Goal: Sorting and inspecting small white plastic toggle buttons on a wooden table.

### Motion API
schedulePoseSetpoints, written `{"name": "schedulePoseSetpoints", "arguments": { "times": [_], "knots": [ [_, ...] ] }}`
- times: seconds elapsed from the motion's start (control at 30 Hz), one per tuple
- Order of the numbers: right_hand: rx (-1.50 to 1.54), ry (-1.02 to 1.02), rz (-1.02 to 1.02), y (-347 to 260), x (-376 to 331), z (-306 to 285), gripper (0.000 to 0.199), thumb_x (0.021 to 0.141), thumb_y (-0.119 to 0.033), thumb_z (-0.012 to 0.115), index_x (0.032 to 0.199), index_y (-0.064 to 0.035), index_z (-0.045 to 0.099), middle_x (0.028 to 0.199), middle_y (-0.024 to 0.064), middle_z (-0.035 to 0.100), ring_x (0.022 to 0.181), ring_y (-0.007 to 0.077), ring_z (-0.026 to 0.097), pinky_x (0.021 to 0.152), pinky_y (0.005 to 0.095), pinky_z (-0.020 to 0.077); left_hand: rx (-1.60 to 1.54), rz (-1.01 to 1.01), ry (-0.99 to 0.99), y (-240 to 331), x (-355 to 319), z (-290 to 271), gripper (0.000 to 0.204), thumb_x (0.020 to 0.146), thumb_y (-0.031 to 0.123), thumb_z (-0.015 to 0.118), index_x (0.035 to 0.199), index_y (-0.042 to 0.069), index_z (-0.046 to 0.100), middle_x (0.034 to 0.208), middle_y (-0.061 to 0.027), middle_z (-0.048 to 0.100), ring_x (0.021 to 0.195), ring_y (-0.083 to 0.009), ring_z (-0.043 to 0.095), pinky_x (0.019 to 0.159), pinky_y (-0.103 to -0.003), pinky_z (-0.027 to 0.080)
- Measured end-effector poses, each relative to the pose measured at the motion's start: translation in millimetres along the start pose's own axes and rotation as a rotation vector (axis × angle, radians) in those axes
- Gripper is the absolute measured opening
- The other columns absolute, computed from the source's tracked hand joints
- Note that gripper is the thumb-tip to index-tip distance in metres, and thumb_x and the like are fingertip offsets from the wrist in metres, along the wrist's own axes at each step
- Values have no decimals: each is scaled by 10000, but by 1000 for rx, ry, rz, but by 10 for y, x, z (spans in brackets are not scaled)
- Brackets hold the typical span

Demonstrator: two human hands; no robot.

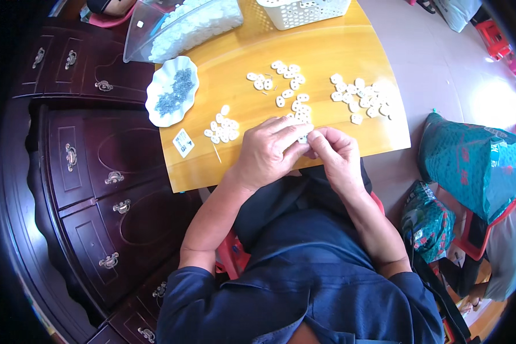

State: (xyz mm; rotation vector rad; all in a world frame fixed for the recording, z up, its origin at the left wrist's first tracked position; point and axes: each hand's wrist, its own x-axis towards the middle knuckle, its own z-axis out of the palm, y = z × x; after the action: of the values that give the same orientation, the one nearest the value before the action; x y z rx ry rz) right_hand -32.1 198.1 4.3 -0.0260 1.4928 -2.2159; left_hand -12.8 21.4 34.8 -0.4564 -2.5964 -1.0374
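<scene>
Close to the table's front edge, my left hand and my right hand meet, fingers pinched around a small white plastic piece with holes. Just beyond the fingers, more white two-holed pieces lie in a row, partly covered by my left hand. Left of my left hand sits a small heap of white pieces. A larger group of them spreads at the right. Small dark metal parts fill a white scalloped dish at the table's left edge.
A clear bin heaped with white pieces and a white perforated basket stand at the back. A square card lies front left. Dark wooden drawers flank the left; teal bags and another person are at right.
</scene>
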Motion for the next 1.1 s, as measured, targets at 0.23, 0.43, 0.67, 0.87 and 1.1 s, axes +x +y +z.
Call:
{"name": "schedulePoseSetpoints", "arguments": {
  "times": [0.23, 0.43, 0.67, 0.87, 1.1],
  "knots": [
    [-737, 86, -166, -242, 107, -283, 216, 1004, -182, 637, 941, 7, 721, 649, 57, 629, 618, 65, 554, 588, 260, 463, 183, -133, -97, -301, 137, -340, 420, 887, 218, 769, 1266, 54, 693, 1123, -149, 682, 1040, -335, 663, 914, -401, 535],
    [-967, 139, -209, -390, 208, -403, 212, 970, -202, 637, 918, -11, 714, 715, 202, 662, 668, 352, 686, 643, 395, 534, 403, -134, -34, -769, 196, -337, 359, 923, 41, 533, 1221, 111, 719, 1017, -113, 651, 963, -332, 637, 833, -468, 554],
    [-1075, 211, -265, -401, 282, -534, 212, 973, -216, 641, 908, -28, 717, 746, 210, 679, 712, 376, 694, 664, 421, 539, 514, -137, -109, -802, 151, -290, 346, 915, 12, 598, 1217, 109, 736, 1000, -94, 641, 964, -303, 627, 853, -421, 536],
    [-1165, 225, -290, -436, 297, -546, 212, 976, -219, 646, 902, -35, 719, 759, 207, 690, 731, 377, 702, 683, 428, 548, 464, -105, -16, -871, 93, -333, 306, 907, 44, 591, 1159, 97, 757, 957, -111, 641, 908, -320, 633, 780, -443, 555],
    [-1227, 241, -317, -476, 307, -542, 207, 967, -215, 661, 900, -28, 719, 771, 199, 702, 739, 367, 712, 692, 421, 553, 405, -122, 63, -950, 209, -385, 207, 916, 102, 677, 1104, 77, 759, 952, -97, 684, 917, -309, 665, 807, -420, 562]
  ]
}}
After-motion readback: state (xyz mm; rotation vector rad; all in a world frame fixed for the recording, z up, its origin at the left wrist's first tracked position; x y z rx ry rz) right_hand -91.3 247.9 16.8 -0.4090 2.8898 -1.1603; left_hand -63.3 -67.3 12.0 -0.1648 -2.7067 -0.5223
